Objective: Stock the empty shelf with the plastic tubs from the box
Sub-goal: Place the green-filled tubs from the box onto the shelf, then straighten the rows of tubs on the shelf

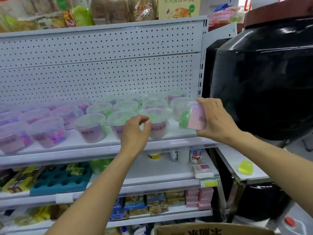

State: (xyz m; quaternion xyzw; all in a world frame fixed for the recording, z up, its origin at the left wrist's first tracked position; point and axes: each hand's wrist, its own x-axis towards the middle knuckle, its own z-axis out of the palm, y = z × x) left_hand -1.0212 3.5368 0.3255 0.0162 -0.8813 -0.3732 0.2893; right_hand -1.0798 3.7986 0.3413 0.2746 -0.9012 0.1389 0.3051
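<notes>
our right hand [218, 119] grips a tub [192, 116] of green beads over the shelf's [177, 131] near right corner; our left hand [135, 131], fingers loosely curled, holds nothing beside the front-row tubs [91, 126].

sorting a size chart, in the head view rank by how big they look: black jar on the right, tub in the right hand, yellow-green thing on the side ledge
1. black jar, by far
2. tub, though nearness inflates it
3. yellow-green thing
</notes>
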